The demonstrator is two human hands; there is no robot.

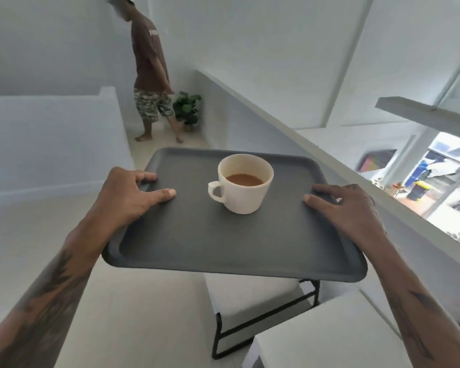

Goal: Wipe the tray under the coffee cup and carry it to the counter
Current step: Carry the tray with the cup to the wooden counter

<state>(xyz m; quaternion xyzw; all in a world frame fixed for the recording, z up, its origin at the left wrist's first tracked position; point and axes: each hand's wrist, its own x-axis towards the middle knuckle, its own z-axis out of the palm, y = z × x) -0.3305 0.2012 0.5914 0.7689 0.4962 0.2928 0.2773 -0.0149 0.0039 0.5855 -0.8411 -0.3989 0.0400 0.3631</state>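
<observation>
A tattooed left hand (pixel 128 195) gripped the left rim of a matte dark grey rectangular plastic tray with rounded corners (pixel 223 240), thumb lying flat on top and fingers curled over the edge. The tray was held in the air above a pale floor. Near its centre stood a smooth cream ceramic cup (pixel 243 187), part full of brown coffee, its handle pointing left. The right hand (pixel 348 208) clasped the right rim likewise.
</observation>
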